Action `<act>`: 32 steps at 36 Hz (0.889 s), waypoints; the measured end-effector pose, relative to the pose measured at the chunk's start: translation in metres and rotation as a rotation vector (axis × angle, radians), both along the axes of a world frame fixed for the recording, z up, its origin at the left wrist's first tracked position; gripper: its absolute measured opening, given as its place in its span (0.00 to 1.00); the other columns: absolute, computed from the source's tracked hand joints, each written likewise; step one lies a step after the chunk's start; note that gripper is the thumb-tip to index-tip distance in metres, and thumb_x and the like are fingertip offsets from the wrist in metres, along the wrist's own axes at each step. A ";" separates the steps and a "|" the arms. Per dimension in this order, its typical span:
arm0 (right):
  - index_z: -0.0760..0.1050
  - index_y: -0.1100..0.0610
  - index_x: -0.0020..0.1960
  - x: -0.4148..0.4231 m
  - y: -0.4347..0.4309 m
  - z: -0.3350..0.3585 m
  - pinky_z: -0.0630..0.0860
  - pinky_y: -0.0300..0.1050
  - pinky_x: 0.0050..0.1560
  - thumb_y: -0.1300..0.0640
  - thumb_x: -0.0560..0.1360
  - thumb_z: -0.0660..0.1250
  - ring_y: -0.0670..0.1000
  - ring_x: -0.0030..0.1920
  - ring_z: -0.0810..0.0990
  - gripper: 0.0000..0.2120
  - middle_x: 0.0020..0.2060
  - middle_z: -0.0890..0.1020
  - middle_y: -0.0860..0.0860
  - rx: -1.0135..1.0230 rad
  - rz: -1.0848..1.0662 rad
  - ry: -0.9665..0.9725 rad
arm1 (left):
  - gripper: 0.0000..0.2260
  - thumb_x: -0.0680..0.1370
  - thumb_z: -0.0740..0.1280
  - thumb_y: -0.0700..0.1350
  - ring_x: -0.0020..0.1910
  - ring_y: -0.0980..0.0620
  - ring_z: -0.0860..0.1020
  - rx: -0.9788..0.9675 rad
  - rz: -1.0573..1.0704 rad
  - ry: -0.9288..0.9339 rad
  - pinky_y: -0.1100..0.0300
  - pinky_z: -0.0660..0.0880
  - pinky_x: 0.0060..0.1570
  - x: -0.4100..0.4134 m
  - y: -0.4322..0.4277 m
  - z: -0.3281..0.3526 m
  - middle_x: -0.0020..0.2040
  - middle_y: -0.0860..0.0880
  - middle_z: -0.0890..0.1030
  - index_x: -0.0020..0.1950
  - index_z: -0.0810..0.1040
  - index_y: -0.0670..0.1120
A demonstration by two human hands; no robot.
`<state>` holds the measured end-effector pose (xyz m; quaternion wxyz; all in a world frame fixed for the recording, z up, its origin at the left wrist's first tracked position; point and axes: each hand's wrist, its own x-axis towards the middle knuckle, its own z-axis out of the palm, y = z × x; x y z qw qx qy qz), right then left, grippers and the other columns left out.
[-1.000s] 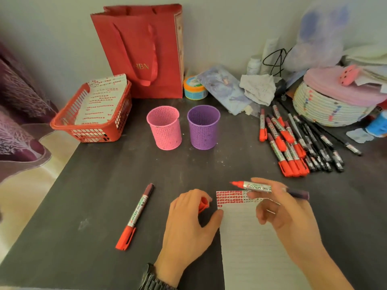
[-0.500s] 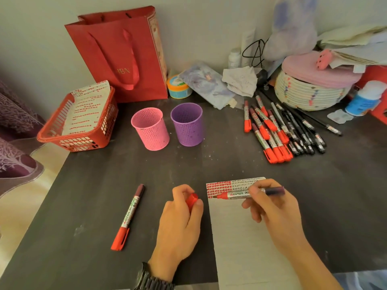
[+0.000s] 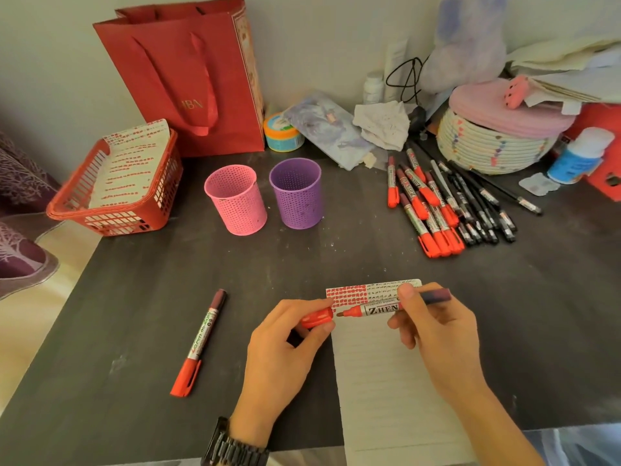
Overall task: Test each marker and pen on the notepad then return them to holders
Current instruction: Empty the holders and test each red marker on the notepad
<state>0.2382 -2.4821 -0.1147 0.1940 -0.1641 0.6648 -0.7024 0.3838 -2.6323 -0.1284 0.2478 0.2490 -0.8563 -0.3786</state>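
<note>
Over the top of the notepad (image 3: pixel 386 391), the left hand (image 3: pixel 279 351) pinched a red cap (image 3: pixel 317 318) between thumb and curled fingers. The right hand (image 3: pixel 437 334) pinched the bare-nibbed red marker (image 3: pixel 379 310) by its barrel, nib just short of the cap's mouth; a crooked meeting could have smeared ink on the left hand or left the cap half seated. Farther off, a capped marker (image 3: pixel 200 343) lay loose left of the pad, nothing stood in the pink holder (image 3: pixel 237 200) or purple holder (image 3: pixel 297 193), and with the untested pile (image 3: pixel 437 210) at far right, tested and untested ones could have been confused.
</note>
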 end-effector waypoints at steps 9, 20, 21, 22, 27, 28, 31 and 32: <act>0.83 0.45 0.44 0.005 -0.002 0.004 0.74 0.35 0.28 0.38 0.69 0.70 0.46 0.26 0.77 0.12 0.34 0.86 0.52 0.089 0.063 0.056 | 0.13 0.75 0.70 0.56 0.49 0.55 0.79 -0.015 -0.028 0.009 0.72 0.73 0.44 0.000 -0.001 -0.004 0.54 0.65 0.79 0.59 0.79 0.66; 0.84 0.50 0.43 0.008 -0.002 0.003 0.72 0.33 0.26 0.37 0.65 0.72 0.44 0.24 0.76 0.17 0.33 0.86 0.51 0.140 0.103 0.058 | 0.15 0.76 0.66 0.62 0.46 0.53 0.79 -0.009 -0.092 -0.012 0.63 0.77 0.43 0.001 0.001 -0.005 0.54 0.64 0.78 0.62 0.78 0.65; 0.84 0.51 0.44 0.008 -0.002 0.003 0.73 0.33 0.27 0.37 0.64 0.72 0.43 0.25 0.76 0.19 0.33 0.86 0.51 0.152 0.112 0.062 | 0.15 0.76 0.65 0.63 0.46 0.54 0.79 -0.009 -0.093 -0.012 0.62 0.77 0.43 0.002 0.000 -0.005 0.54 0.65 0.78 0.62 0.78 0.65; 0.85 0.51 0.44 0.008 -0.002 0.003 0.73 0.33 0.27 0.37 0.64 0.72 0.43 0.25 0.76 0.19 0.33 0.86 0.51 0.159 0.120 0.063 | 0.15 0.76 0.65 0.64 0.46 0.54 0.79 -0.005 -0.093 -0.006 0.62 0.77 0.44 0.002 0.000 -0.005 0.54 0.66 0.78 0.62 0.78 0.65; 0.85 0.43 0.45 0.006 -0.001 0.003 0.73 0.34 0.27 0.40 0.64 0.74 0.44 0.25 0.77 0.12 0.33 0.86 0.52 0.172 0.149 0.083 | 0.16 0.77 0.63 0.66 0.48 0.55 0.79 0.015 -0.097 0.002 0.63 0.77 0.44 0.003 -0.001 -0.006 0.55 0.66 0.78 0.62 0.78 0.66; 0.85 0.43 0.45 0.006 -0.001 0.003 0.73 0.34 0.27 0.41 0.64 0.74 0.44 0.25 0.77 0.12 0.32 0.86 0.52 0.175 0.151 0.089 | 0.16 0.77 0.63 0.66 0.48 0.55 0.79 0.007 -0.099 -0.002 0.63 0.77 0.44 0.002 -0.001 -0.007 0.55 0.66 0.78 0.62 0.77 0.66; 0.84 0.44 0.42 0.005 -0.002 0.003 0.73 0.33 0.27 0.40 0.65 0.73 0.44 0.25 0.77 0.11 0.30 0.85 0.52 0.196 0.159 0.114 | 0.15 0.78 0.62 0.65 0.47 0.56 0.79 -0.028 -0.094 -0.014 0.64 0.77 0.43 0.002 0.000 -0.007 0.55 0.65 0.77 0.63 0.77 0.65; 0.84 0.45 0.41 0.005 -0.002 0.003 0.73 0.33 0.27 0.38 0.64 0.72 0.44 0.25 0.77 0.12 0.30 0.85 0.52 0.207 0.162 0.128 | 0.16 0.79 0.61 0.64 0.46 0.56 0.79 -0.038 -0.091 -0.016 0.64 0.77 0.43 0.002 0.000 -0.007 0.56 0.65 0.77 0.64 0.77 0.64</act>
